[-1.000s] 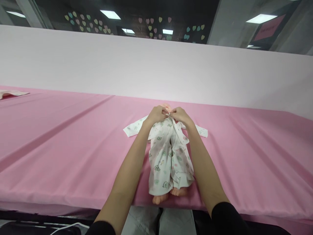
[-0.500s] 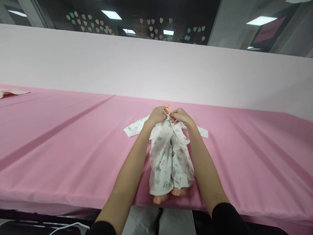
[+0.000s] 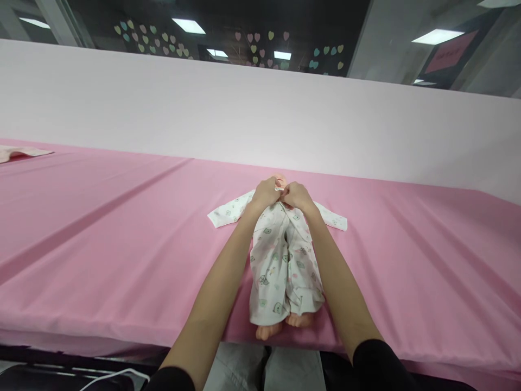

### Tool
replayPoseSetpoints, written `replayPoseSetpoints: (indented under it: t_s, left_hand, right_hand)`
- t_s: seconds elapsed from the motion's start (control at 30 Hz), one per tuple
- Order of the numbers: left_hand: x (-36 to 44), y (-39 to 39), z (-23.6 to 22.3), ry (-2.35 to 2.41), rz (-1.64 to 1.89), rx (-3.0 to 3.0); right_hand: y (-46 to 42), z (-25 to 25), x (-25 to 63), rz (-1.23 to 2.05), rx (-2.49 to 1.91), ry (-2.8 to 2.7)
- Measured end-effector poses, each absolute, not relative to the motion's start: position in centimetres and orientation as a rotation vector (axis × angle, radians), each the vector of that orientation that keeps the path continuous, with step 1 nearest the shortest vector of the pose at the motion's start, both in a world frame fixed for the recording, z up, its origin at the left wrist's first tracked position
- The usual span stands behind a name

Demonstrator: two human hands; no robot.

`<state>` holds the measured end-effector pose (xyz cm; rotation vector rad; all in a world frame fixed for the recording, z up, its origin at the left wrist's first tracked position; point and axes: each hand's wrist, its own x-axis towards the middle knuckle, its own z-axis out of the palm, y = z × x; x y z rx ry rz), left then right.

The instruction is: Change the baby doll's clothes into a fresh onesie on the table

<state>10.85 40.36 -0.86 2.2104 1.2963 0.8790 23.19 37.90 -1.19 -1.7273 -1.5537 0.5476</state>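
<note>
A baby doll (image 3: 268, 331) lies on its back on the pink-covered table, feet towards me. It wears a white printed top (image 3: 233, 210) with sleeves spread to both sides and matching trousers (image 3: 268, 271). My left hand (image 3: 266, 192) is closed at the top's neckline, just below the doll's head (image 3: 280, 179). Close beside it, my right hand (image 3: 296, 195) pinches the front of the top on the other side of the collar. The fingertips nearly meet, and my hands hide the fastening between them.
Pink sheeting (image 3: 122, 233) covers the wide table, with creases across it. A pale pink cloth (image 3: 24, 152) lies at the far left. Behind stands a low white wall (image 3: 244, 114) under dark glass. A white cable (image 3: 118, 374) hangs below the front edge.
Both hands have stayed at the neckline, with their fingers shifting and curling in closer. The lifted front edge of the top has come down flatter over the doll's chest. The doll has stayed in place.
</note>
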Motion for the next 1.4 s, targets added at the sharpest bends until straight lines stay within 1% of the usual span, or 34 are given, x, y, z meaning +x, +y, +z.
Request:
replayPoseSetpoints:
  t_s: [0.1,0.3,0.43,0.6,0.83,1.0,1.23,1.4]
  left_hand:
    - [10.9,40.6,-1.3,1.309,0.891,2.192]
    - [10.8,41.7,-2.3,1.246,0.962,2.087]
    - [10.5,41.7,-2.2,1.249,0.89,2.062]
    - [10.5,41.2,-1.4,1.325,0.762,2.118]
    - [10.9,40.9,-1.1,1.485,0.777,2.182]
    - [10.5,41.5,-1.7,1.374,0.868,2.017]
    - [10.6,42.9,-2.9,1.17,0.979,1.642]
    - [10.4,42.2,-2.5,1.137,0.962,1.694]
  right_hand:
    - [38.0,-1.4,23.1,0.461,-1.832,-1.669]
    - [38.0,-1.5,23.6,0.65,-1.761,-1.603]
    - [37.8,-1.4,23.5,0.696,-1.742,-1.575]
    - [38.0,-1.4,23.2,0.653,-1.784,-1.614]
    - [38.0,-1.4,22.9,0.606,-1.84,-1.623]
    - [37.8,-1.3,22.9,0.664,-1.797,-1.603]
    - [37.7,-1.3,22.8,0.572,-1.834,-1.638]
    - [37.7,-1.2,22.9,0.706,-1.803,-1.573]
